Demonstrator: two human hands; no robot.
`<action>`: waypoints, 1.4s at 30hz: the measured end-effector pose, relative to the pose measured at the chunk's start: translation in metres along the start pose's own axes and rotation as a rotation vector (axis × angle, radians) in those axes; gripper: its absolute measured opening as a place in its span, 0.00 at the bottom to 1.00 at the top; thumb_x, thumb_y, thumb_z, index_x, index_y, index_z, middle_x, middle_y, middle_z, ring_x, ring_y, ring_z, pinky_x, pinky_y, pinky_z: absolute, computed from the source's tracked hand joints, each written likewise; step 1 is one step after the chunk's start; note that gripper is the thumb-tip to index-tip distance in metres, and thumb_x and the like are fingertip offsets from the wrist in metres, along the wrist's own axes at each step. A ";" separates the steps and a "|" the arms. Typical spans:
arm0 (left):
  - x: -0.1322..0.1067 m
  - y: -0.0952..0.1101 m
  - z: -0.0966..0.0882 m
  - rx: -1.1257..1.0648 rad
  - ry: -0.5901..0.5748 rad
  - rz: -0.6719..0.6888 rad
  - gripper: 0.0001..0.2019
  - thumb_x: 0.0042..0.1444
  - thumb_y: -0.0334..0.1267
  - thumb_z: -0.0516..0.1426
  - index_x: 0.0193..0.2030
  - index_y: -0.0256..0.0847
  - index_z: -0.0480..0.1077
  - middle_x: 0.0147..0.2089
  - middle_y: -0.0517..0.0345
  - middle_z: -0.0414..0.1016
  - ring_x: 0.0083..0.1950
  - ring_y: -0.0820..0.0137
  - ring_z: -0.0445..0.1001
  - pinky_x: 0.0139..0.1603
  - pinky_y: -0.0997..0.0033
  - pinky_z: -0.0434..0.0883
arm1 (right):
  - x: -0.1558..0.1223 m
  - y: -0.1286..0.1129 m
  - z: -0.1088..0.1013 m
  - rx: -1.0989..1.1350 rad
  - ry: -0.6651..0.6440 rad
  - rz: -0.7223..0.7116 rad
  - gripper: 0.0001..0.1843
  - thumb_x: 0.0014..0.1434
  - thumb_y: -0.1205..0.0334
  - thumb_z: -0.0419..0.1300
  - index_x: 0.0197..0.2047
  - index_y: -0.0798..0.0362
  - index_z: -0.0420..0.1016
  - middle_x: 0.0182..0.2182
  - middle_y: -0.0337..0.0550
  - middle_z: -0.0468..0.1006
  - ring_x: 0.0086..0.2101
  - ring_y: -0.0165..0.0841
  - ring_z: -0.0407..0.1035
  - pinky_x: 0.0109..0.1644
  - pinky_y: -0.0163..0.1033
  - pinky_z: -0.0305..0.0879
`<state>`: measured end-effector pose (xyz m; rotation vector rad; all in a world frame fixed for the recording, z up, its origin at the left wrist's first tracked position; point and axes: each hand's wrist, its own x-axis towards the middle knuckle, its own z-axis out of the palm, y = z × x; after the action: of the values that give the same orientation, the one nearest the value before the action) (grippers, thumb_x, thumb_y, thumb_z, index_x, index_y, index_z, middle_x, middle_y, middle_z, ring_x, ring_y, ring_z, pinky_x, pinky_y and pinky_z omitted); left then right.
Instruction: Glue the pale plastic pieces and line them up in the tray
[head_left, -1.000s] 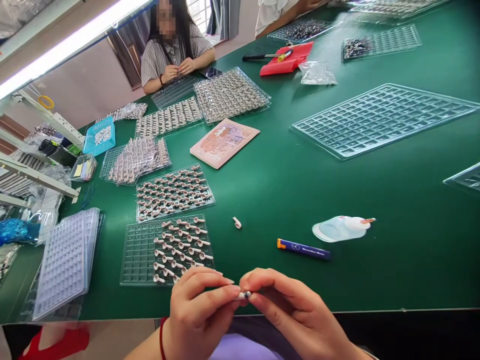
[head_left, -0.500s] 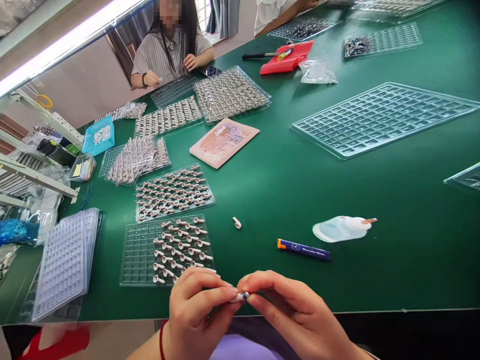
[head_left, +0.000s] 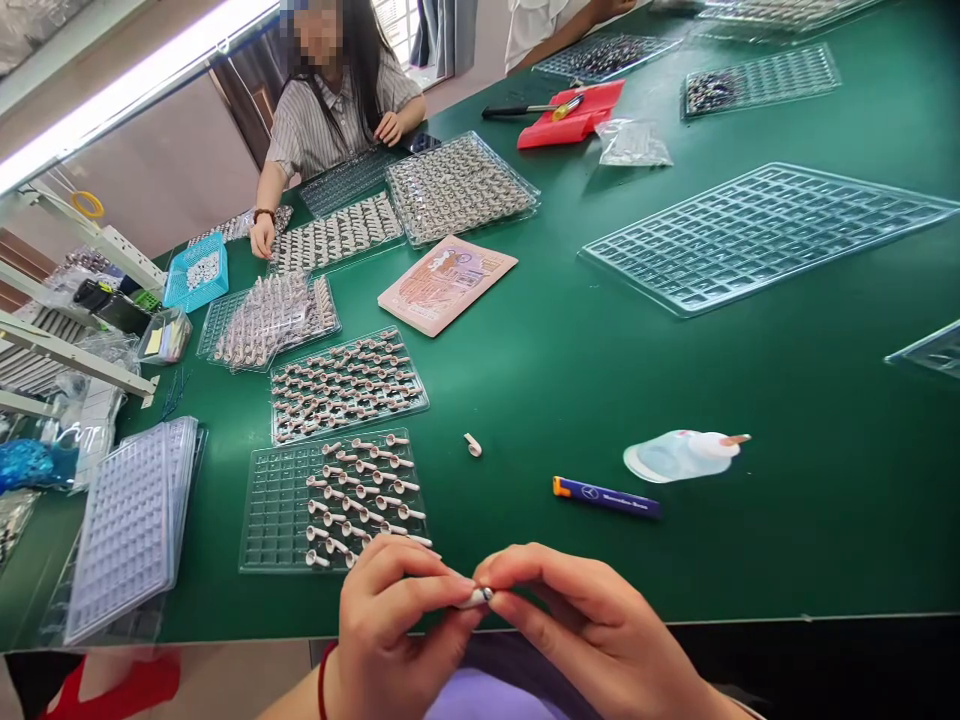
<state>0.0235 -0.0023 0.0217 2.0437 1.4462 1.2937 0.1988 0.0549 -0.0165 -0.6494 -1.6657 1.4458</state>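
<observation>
Both my hands meet at the near edge of the green table (head_left: 585, 380). My left hand (head_left: 390, 625) and my right hand (head_left: 577, 625) each pinch one end of a small white part (head_left: 480, 597) with a tiny dark tip. Just beyond my left hand lies a clear plastic tray (head_left: 281, 505), partly filled with several like white parts. A single loose white part (head_left: 472, 444) lies on the table past my fingertips.
A blue pen (head_left: 606, 497) and a small squeeze bottle (head_left: 679, 455) lie to the right. A full tray (head_left: 346, 384), stacked trays (head_left: 127, 525), a pink card (head_left: 448, 284) and a large empty tray (head_left: 765, 232) lie farther off. A person in a striped shirt (head_left: 330, 100) works at the far side.
My hands stay pinched on the small part, shifting only slightly. The person across the table has stretched one arm out to the left over the trays.
</observation>
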 end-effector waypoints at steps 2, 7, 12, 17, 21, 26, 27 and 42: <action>-0.001 0.000 0.000 0.006 0.002 0.003 0.09 0.58 0.27 0.62 0.45 0.40 0.74 0.36 0.56 0.78 0.38 0.70 0.75 0.41 0.70 0.75 | 0.000 0.000 0.000 -0.004 -0.007 0.012 0.04 0.63 0.64 0.59 0.37 0.50 0.76 0.29 0.39 0.82 0.29 0.30 0.77 0.35 0.29 0.74; -0.005 -0.001 0.002 -0.020 0.001 -0.062 0.07 0.58 0.30 0.62 0.43 0.41 0.74 0.35 0.56 0.77 0.37 0.70 0.76 0.39 0.71 0.75 | 0.000 -0.001 -0.002 -0.009 -0.033 0.040 0.05 0.63 0.62 0.59 0.36 0.50 0.76 0.29 0.40 0.82 0.29 0.29 0.77 0.34 0.28 0.73; -0.007 0.000 0.003 -0.036 -0.005 -0.074 0.07 0.58 0.29 0.62 0.43 0.41 0.74 0.35 0.56 0.76 0.36 0.71 0.75 0.37 0.72 0.74 | 0.002 -0.004 -0.003 0.025 -0.057 0.110 0.10 0.64 0.57 0.59 0.34 0.51 0.78 0.28 0.41 0.82 0.29 0.29 0.77 0.34 0.29 0.73; -0.004 0.001 0.003 0.008 -0.009 -0.006 0.10 0.57 0.25 0.61 0.45 0.40 0.73 0.36 0.55 0.76 0.37 0.70 0.74 0.38 0.69 0.74 | 0.004 -0.004 -0.005 0.044 -0.098 0.151 0.12 0.63 0.55 0.60 0.34 0.52 0.78 0.29 0.43 0.82 0.29 0.31 0.77 0.35 0.30 0.74; -0.004 0.002 0.002 0.020 -0.014 0.002 0.11 0.57 0.24 0.61 0.45 0.40 0.73 0.36 0.55 0.77 0.37 0.69 0.74 0.39 0.69 0.74 | 0.004 -0.002 -0.005 0.026 -0.096 0.131 0.10 0.63 0.57 0.61 0.33 0.51 0.79 0.28 0.42 0.82 0.28 0.30 0.77 0.34 0.29 0.73; -0.007 0.001 0.001 -0.033 -0.029 -0.067 0.09 0.58 0.27 0.61 0.44 0.41 0.74 0.36 0.54 0.77 0.38 0.69 0.75 0.39 0.70 0.74 | 0.005 -0.005 -0.006 0.004 -0.085 0.127 0.11 0.63 0.55 0.60 0.33 0.51 0.79 0.28 0.42 0.82 0.28 0.29 0.77 0.33 0.28 0.73; -0.007 0.001 0.001 -0.066 -0.038 -0.103 0.08 0.58 0.28 0.61 0.44 0.41 0.75 0.36 0.54 0.78 0.37 0.69 0.76 0.39 0.71 0.75 | 0.006 -0.005 -0.006 -0.003 -0.075 0.121 0.11 0.62 0.55 0.61 0.33 0.51 0.79 0.28 0.42 0.82 0.28 0.29 0.77 0.33 0.28 0.73; -0.009 0.000 0.004 -0.297 -0.019 -0.284 0.06 0.58 0.32 0.63 0.42 0.43 0.80 0.33 0.53 0.79 0.34 0.70 0.77 0.37 0.73 0.74 | 0.007 -0.003 -0.002 0.088 -0.021 -0.094 0.06 0.63 0.67 0.59 0.38 0.50 0.79 0.29 0.43 0.80 0.30 0.31 0.76 0.33 0.32 0.74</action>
<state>0.0262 -0.0094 0.0149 1.5933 1.3805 1.2768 0.1971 0.0613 -0.0113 -0.5030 -1.6170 1.4539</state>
